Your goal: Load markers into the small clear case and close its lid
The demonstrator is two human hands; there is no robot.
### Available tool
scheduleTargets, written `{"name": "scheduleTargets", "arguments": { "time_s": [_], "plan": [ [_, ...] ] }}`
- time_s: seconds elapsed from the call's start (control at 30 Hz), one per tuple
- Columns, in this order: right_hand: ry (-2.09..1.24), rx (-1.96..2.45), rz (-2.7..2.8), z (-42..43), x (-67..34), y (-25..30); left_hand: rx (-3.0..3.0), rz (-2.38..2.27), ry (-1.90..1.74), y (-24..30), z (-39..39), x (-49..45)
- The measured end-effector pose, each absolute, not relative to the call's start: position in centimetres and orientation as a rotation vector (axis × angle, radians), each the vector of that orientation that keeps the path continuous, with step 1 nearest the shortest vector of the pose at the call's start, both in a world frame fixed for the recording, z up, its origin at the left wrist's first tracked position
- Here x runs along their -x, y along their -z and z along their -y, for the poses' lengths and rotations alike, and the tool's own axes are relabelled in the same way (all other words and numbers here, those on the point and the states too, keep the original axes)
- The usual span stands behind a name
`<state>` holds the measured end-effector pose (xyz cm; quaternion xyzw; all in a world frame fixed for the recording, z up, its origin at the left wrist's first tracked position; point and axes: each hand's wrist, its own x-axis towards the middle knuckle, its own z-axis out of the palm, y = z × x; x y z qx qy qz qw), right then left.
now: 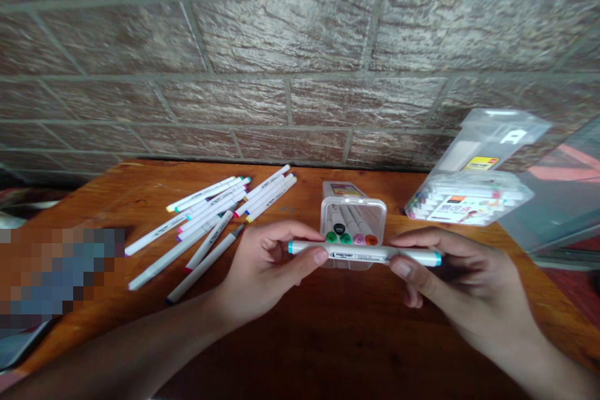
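Marker: white marker pen with teal caps (365,253), held level above the wooden desk (328,325), just before a clear plastic marker box (377,217).
Hands: left hand (267,269) and right hand (450,275) each pinch one end.
Print: black barrel lettering, unreadable.

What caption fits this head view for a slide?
Left hand and right hand hold a teal-capped marker level before a clear marker box, loose markers scattered on the wooden table.

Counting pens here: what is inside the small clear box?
Markers stand in the clear box; five caps show: black, two green, pink, orange. The held marker covers the box's lower front, hiding anything there.
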<state>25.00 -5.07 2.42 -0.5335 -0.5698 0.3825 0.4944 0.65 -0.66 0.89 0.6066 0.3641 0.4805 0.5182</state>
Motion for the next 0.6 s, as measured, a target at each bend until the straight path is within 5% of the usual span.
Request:
{"name": "scheduleTargets", "arguments": {
  "time_s": [0.6],
  "plan": [
    [-1.029,1.265,1.336,4.92,-25.18,-2.27,-1.580,-0.783,-1.238,-0.98,0.71,-0.52]
  ]
}}
